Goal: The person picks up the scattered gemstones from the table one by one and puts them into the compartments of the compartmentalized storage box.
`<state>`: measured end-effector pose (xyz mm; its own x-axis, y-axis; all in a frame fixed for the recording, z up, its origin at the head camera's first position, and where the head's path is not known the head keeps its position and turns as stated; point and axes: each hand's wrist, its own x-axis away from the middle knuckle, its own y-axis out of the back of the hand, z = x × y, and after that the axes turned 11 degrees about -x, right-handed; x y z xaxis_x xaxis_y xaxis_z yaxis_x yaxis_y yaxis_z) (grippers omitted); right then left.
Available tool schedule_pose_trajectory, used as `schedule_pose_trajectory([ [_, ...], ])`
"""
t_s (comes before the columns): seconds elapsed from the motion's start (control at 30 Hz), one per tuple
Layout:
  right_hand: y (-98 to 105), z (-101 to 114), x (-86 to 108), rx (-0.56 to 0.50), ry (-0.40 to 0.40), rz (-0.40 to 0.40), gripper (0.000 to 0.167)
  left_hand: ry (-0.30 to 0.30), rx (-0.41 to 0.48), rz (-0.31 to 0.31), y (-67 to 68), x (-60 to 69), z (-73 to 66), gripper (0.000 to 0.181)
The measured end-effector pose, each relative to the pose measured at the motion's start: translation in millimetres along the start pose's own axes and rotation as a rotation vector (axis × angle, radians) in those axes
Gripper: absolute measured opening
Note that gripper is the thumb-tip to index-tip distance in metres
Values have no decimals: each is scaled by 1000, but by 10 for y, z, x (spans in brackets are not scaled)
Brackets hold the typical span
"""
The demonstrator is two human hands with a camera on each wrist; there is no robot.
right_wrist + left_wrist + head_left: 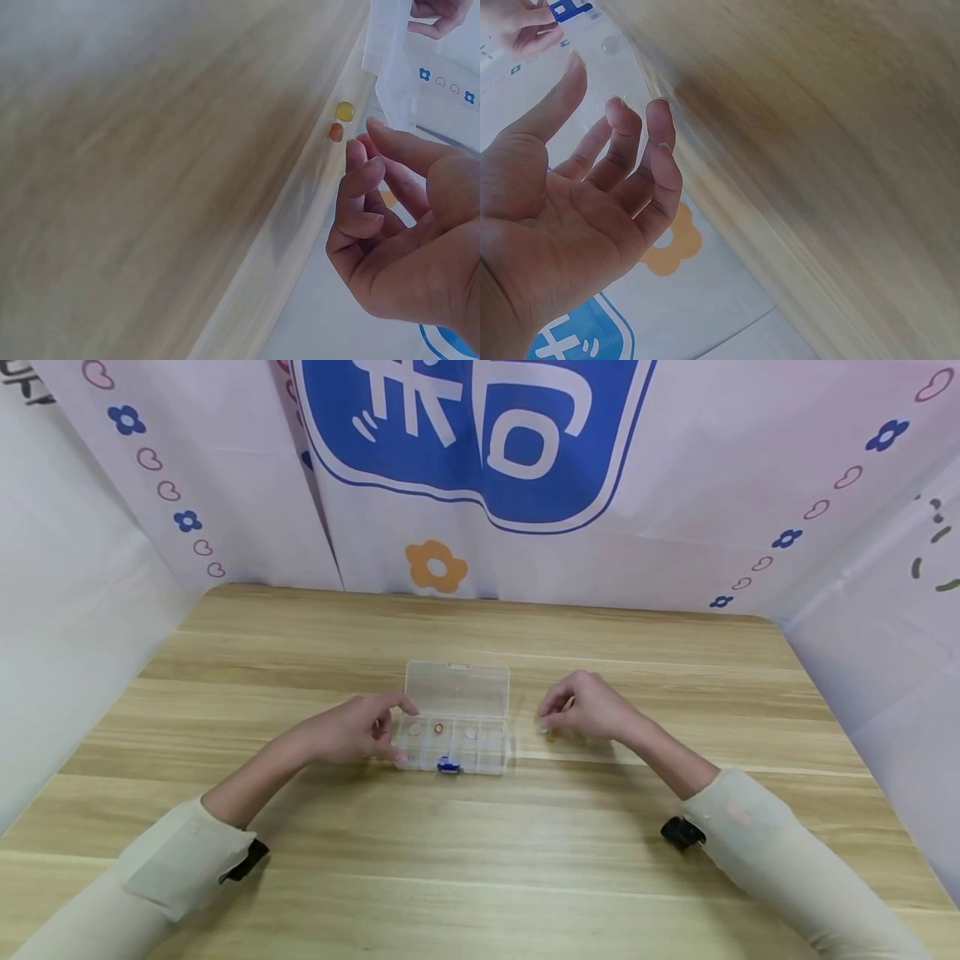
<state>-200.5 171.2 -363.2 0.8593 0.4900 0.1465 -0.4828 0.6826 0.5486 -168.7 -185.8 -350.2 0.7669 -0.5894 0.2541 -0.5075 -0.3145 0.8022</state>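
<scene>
A clear plastic compartment box lies on the table with its lid folded back and a blue latch in front. My left hand grips its left end, thumb at the front corner and index finger near the hinge. Inside are an orange bead and clear pieces, one a round clear bead in the left wrist view. Right of the box, my right hand pinches a small pale piece, partly hidden by the fingertips. Close by lie a yellow bead and an orange-brown bead.
The wooden table carries the box at its middle. A white printed cloth hangs along the table's back edge, and white sheets flank both sides. Black straps show at the sleeves.
</scene>
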Motion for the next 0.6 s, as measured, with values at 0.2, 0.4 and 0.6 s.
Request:
schedule_pose_trajectory([
  [0.2, 37, -12, -9, 16, -21, -3, 6, -4, 1, -1, -2, 0, 5, 57],
  [0.4, 70, -41, 15, 18, -29, 0, 5, -7, 1, 0, 1, 5, 8, 58],
  [0.6, 79, -79, 43, 26, -45, 32, 5, -6, 1, -1, 0, 6, 12, 58],
])
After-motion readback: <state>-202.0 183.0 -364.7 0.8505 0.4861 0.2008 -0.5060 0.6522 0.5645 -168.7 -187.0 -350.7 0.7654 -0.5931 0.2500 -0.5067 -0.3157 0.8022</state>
